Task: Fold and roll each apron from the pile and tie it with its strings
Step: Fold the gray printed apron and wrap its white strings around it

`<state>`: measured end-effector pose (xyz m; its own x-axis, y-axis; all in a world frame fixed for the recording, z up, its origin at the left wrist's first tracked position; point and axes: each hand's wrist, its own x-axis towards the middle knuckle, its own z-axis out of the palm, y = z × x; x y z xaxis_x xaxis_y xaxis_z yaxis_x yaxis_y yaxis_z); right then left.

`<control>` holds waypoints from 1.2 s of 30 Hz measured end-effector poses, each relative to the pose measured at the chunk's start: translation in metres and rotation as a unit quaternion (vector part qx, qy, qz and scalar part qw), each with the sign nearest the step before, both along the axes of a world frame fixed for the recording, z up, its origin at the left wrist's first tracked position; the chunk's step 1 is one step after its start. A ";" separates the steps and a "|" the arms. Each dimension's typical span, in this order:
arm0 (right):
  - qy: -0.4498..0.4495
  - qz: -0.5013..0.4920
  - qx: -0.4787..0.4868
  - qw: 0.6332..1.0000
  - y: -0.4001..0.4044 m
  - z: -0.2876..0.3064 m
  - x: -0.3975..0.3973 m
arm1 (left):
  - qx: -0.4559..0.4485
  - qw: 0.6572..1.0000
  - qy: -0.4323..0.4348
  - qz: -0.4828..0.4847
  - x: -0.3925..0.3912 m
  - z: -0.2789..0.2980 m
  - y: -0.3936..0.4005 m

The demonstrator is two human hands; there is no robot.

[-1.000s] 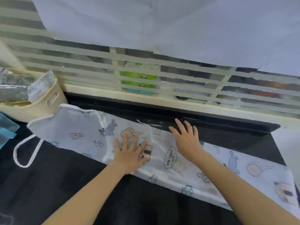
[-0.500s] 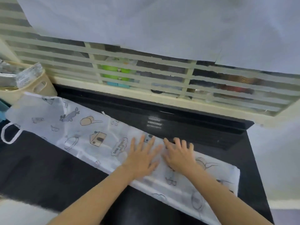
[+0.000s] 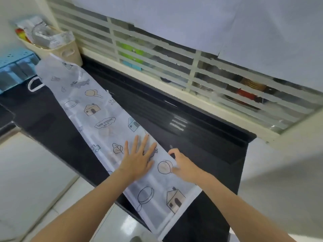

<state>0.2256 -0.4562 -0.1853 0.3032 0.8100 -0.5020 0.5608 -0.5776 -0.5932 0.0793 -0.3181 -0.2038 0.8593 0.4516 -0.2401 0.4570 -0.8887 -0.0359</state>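
White apron | left hand flat, spread | right hand pinching edge, fingertips hidden

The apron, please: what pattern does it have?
White apron with cartoon houses, balloons and leaves; head view.

A black glossy counter ran diagonally from the left of the frame to the lower right, catching a small dotted glint of light near its middle. Behind it a cream louvred window crossed the upper half, with blurred green, blue and red shapes behind the frosted slats. Pale paper sheets covered its top. A beige basket of packets stood upper left, a blue box beside it. Pale floor tiles filled the lower left.
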 end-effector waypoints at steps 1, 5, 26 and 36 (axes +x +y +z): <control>0.017 0.004 0.011 1.000 -0.001 0.001 0.001 | 0.007 1.000 -0.010 -0.003 -0.006 0.004 -0.003; 0.074 0.050 -0.019 0.996 -0.021 0.010 0.016 | 0.044 0.990 -0.106 -0.086 -0.048 0.004 -0.017; -0.299 0.532 0.145 0.779 -0.031 0.010 0.029 | 0.024 0.999 0.017 0.017 -0.116 -0.031 -0.118; 0.027 -0.013 -0.056 0.998 0.017 0.012 0.009 | -0.427 0.709 -0.303 0.472 -0.109 0.010 -0.102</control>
<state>0.2343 -0.4394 -0.1733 0.2926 0.7401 -0.6055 0.5137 -0.6558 -0.5532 -0.0293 -0.4203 -0.1933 0.3323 0.8067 -0.4887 0.5648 0.2448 0.7881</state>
